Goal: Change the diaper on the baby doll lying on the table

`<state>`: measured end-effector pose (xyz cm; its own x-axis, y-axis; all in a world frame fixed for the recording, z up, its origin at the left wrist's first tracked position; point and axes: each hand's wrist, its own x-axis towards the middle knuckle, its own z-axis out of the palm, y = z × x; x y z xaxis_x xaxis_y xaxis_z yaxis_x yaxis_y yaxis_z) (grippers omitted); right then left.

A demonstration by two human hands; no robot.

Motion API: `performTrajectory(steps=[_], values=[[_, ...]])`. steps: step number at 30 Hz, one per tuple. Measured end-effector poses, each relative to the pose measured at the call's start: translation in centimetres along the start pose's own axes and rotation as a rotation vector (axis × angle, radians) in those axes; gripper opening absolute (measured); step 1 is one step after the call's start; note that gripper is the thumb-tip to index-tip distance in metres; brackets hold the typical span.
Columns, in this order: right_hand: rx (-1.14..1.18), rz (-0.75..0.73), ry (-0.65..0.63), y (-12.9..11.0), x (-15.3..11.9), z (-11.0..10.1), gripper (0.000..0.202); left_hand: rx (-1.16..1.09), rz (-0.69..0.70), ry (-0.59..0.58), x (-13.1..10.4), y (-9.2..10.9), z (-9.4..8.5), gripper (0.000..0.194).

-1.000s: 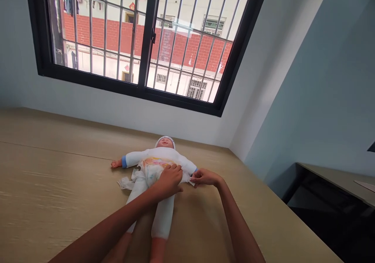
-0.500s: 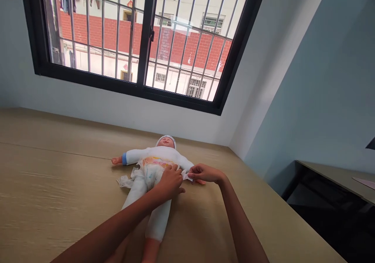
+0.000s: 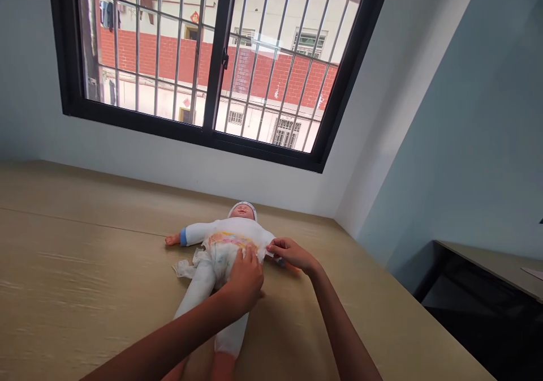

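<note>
Head view, contents listed by size, for your reference.

Item: wide, pale tan, wood-grained table (image 3: 106,290), filling the lower left and centre of the frame.

Item: black-framed sliding window (image 3: 215,81) with metal bars outside, upper centre.

Item: dark grey side desk (image 3: 475,255), right edge.

Item: baby doll (image 3: 241,226) with white body and limbs and reddish hands and feet, lower centre; on its back, head toward the window, legs toward you.

Item: thin white disposable diaper (image 3: 219,265) with orange, yellow and pink print at the waist, lower centre, around the doll's hips.

Item: your left hand (image 3: 247,276), lower centre; laid over the diaper's front, fingers slightly spread, thumb apart, gripping nothing.

Item: your right hand (image 3: 292,253), just right of it; thumb and fingertips together, apparently pinched on the diaper's right-hand edge.

Item: crumpled white side flap (image 3: 184,269), left of the doll's hip, loose on the table.

Condition, as judged: partway. Front panel already up across the belly; right-hand edge being handled, its fastening too small to confirm; left-hand flap not yet secured.
</note>
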<state>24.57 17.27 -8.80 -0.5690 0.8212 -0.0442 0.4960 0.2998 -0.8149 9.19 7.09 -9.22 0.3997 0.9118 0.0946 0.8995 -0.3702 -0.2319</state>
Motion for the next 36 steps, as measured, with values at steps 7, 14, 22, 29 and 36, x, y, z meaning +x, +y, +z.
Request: performTrajectory(steps=[7,14,22,29,36], values=[[-0.22,0.099,0.039,-3.6,3.4,1.6,0.023,0.022,-0.055,-0.089,0.0,1.1,0.7,0.077],[-0.313,0.135,0.107,-4.8,4.3,3.3,0.032,-0.029,-0.033,-0.161,-0.6,1.7,0.0,0.067],[-0.063,-0.014,0.076,-5.5,3.0,2.7,0.044,-0.177,0.066,-0.039,-1.9,-0.5,-2.0,0.057],[-0.072,-0.082,0.195,-6.4,0.1,-0.3,0.026,-0.21,0.037,-0.035,-1.2,-3.2,-0.8,0.054],[-0.216,-0.029,0.193,-4.9,0.9,0.9,0.013,-0.297,0.184,0.034,-1.6,-5.7,-1.3,0.041]])
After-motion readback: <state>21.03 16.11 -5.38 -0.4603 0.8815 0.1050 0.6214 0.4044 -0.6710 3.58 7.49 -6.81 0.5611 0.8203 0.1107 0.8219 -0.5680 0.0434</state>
